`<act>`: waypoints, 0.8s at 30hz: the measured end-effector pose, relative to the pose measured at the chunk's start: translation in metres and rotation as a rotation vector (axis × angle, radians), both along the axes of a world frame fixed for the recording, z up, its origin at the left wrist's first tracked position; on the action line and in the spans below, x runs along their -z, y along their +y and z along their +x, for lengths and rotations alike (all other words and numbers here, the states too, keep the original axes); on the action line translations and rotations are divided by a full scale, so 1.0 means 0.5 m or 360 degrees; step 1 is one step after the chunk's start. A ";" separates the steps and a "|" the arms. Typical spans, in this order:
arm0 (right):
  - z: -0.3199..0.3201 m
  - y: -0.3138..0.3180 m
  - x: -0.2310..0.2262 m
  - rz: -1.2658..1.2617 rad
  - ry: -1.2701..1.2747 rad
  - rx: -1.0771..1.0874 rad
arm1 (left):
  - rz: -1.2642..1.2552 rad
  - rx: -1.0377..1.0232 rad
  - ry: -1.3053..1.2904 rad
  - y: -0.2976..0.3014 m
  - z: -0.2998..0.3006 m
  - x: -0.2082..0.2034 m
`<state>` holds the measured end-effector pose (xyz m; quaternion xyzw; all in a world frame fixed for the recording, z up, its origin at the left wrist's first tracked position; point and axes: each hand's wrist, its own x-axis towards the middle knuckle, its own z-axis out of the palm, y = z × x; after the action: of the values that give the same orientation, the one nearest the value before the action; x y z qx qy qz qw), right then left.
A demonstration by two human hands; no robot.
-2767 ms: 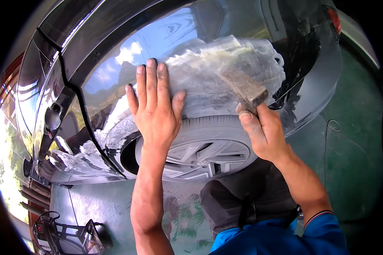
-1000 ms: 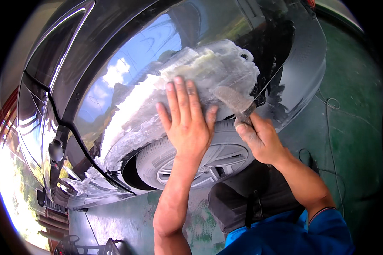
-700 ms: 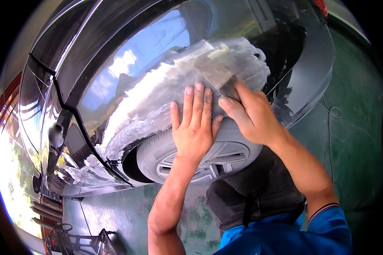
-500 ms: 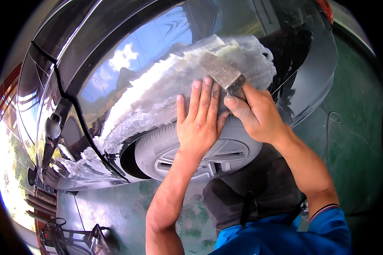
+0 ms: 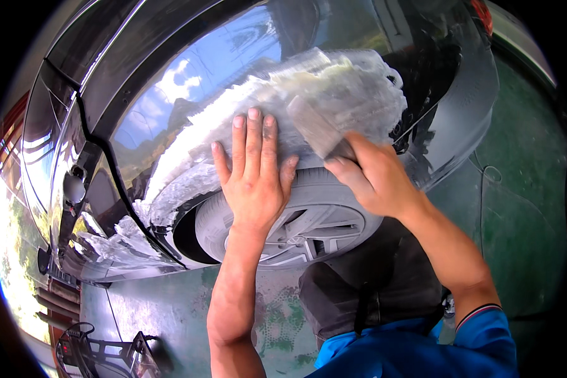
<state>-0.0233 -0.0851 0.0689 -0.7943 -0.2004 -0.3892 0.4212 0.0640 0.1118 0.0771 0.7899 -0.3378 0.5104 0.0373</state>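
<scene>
slid toward nine o'clock since earlier, my left hand (image 5: 253,183) lies spread against the pale patch (image 5: 349,79); i have my right hand (image 5: 379,176) gripping the flat tool (image 5: 315,128) at twelve o'clock from the wheel (image 5: 324,220).

No lettering, number or sign can be read; on the black metal-framed device (image 5: 73,354), below and well left of the alloy wheel (image 5: 341,224), small red marks show, too small to make out; the centre cap (image 5: 295,240) of that wheel and the grey tyre sidewall (image 5: 209,230) around it give no readable characters.
</scene>
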 end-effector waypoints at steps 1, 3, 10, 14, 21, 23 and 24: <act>0.012 -0.006 0.002 -0.0119 0.0043 0.0035 | 0.0003 -0.0004 -0.0003 0.002 0.001 0.001; 0.012 -0.009 -0.002 -0.0165 0.0038 0.0026 | 0.0036 0.0000 -0.0004 0.004 0.003 0.002; 0.010 0.024 0.009 -0.0072 0.0093 -0.0006 | -0.0022 0.0119 -0.0010 0.019 0.002 -0.010; 0.031 0.024 0.021 0.0016 0.0051 0.0036 | -0.0036 0.0137 -0.0062 0.008 0.001 -0.009; 0.021 0.011 0.036 0.0148 0.0096 -0.0040 | -0.0035 0.0120 -0.0055 0.010 -0.004 -0.011; 0.002 0.010 0.036 0.0153 0.0044 -0.0103 | -0.0038 0.0107 -0.0028 0.012 -0.006 -0.009; -0.008 0.013 0.032 0.0200 0.0036 -0.0170 | -0.0031 0.0099 -0.0030 0.014 -0.008 -0.011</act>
<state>-0.0272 -0.0786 0.0527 -0.7588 -0.2131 -0.3690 0.4926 0.0599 0.1186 0.0826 0.7737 -0.3576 0.5197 0.0577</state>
